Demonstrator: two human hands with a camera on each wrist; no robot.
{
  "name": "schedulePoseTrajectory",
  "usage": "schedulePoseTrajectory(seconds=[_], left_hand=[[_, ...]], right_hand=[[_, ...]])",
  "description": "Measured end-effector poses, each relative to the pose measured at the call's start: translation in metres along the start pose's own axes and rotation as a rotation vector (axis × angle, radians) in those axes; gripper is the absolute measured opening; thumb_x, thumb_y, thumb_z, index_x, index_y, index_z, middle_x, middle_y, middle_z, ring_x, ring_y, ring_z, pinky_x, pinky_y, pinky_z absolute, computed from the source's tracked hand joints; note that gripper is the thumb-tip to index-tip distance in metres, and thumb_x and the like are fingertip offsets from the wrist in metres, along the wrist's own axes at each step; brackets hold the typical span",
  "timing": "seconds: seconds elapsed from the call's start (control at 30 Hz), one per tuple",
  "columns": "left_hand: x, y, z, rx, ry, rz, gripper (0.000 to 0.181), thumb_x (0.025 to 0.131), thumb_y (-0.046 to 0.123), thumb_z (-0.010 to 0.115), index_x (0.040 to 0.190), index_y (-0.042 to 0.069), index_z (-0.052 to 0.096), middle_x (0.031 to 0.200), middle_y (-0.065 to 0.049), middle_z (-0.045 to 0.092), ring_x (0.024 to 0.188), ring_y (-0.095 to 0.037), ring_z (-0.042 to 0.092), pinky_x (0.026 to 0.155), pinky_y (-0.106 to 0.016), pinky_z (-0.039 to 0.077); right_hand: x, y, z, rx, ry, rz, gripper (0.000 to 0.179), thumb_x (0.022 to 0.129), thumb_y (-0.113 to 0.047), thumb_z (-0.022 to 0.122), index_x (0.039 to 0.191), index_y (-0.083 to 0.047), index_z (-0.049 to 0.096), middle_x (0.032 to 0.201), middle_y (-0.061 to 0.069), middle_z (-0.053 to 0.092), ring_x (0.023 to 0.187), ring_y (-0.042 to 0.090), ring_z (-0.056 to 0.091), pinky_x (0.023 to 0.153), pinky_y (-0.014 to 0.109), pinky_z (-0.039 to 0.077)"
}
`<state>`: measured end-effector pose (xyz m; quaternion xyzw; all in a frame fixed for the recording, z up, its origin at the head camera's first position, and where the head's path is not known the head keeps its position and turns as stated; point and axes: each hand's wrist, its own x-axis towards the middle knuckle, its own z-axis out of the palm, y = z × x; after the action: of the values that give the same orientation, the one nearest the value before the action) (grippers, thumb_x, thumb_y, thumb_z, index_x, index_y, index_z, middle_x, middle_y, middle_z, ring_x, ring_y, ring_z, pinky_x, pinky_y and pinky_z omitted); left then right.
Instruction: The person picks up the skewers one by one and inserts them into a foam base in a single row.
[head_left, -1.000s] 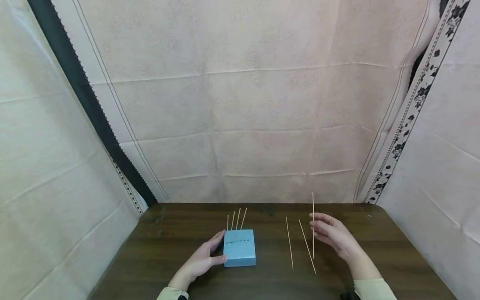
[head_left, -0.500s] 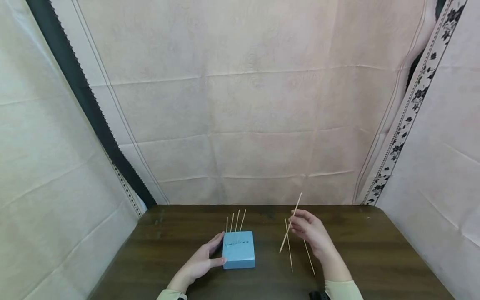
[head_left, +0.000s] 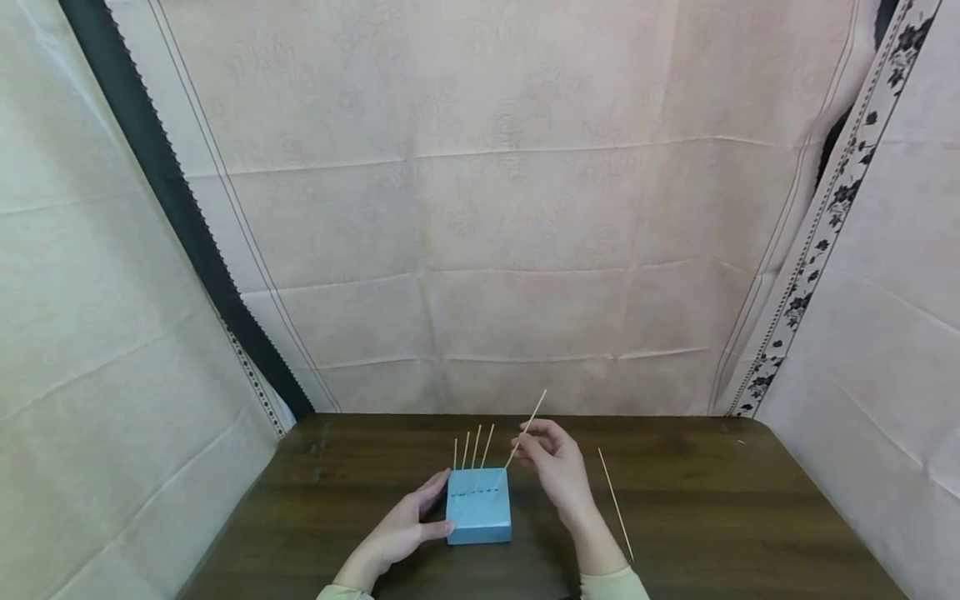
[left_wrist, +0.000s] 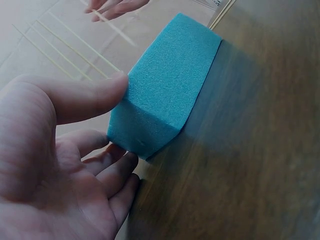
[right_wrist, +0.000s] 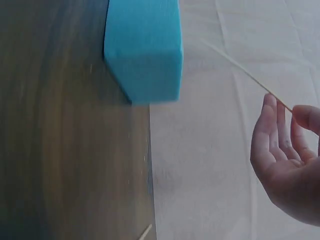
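A light blue foam block (head_left: 478, 508) stands on the dark wooden table with several thin wooden skewers (head_left: 486, 446) upright in its top, leaning slightly. My left hand (head_left: 408, 521) grips the block's left side, thumb on the near face and fingers behind, also plain in the left wrist view. My right hand (head_left: 555, 467) pinches another skewer (head_left: 534, 410) between thumb and fingertips, slanted, its lower end at the block's top right edge; whether it touches is unclear. In the right wrist view this skewer (right_wrist: 250, 75) tilts above the block (right_wrist: 145, 55).
One loose skewer (head_left: 617, 506) lies on the table (head_left: 720, 517) right of my right forearm. Pale cloth (head_left: 525, 250) hangs behind the table's far edge and on both sides.
My right hand has carried its skewer leftward to the block, tilting it from upright to slanted. One loose skewer is now out of sight behind the right arm. The left hand stays on the block.
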<state>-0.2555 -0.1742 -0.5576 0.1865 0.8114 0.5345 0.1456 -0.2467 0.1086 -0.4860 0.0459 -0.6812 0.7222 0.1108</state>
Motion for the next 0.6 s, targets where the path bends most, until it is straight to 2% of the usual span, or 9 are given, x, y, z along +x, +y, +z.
schedulePoseTrajectory(seconds=[0.13,0.23,0.47,0.6], left_hand=[[0.002,-0.001,0.001,0.002,0.002,0.001,0.088,0.098,0.022,0.078,0.169,0.004,0.028,0.173,-0.028,0.020,0.157,-0.052,0.022,0.123,-0.071,0.021],[0.003,-0.001,0.001,0.001,0.007,0.002,0.088,0.098,0.022,0.078,0.169,0.005,0.028,0.173,-0.028,0.021,0.157,-0.052,0.022,0.123,-0.071,0.021],[0.002,-0.001,0.001,0.010,0.001,0.001,0.088,0.098,0.020,0.078,0.169,0.005,0.028,0.173,-0.028,0.021,0.156,-0.053,0.023,0.122,-0.071,0.022],[0.001,0.000,0.000,0.010,-0.002,0.009,0.087,0.098,0.020,0.078,0.168,0.004,0.029,0.173,-0.030,0.021,0.156,-0.053,0.023,0.122,-0.071,0.022]], right_hand=[[-0.001,0.000,0.010,-0.016,0.025,-0.057,0.019,0.104,-0.009,0.071,0.121,0.000,0.069,0.106,0.021,0.077,0.095,0.027,0.076,0.086,0.035,0.064],[-0.001,0.001,0.013,-0.036,0.042,-0.080,0.016,0.104,-0.009,0.072,0.118,-0.002,0.070,0.105,0.019,0.078,0.093,0.026,0.076,0.083,0.032,0.064],[-0.005,0.003,0.014,-0.053,0.051,-0.090,0.011,0.104,-0.010,0.072,0.113,-0.006,0.071,0.104,0.014,0.079,0.094,0.028,0.076,0.087,0.039,0.064],[-0.007,0.002,0.017,-0.075,0.032,-0.113,0.010,0.103,-0.009,0.072,0.113,-0.007,0.071,0.104,0.014,0.079,0.095,0.032,0.077,0.085,0.035,0.064]])
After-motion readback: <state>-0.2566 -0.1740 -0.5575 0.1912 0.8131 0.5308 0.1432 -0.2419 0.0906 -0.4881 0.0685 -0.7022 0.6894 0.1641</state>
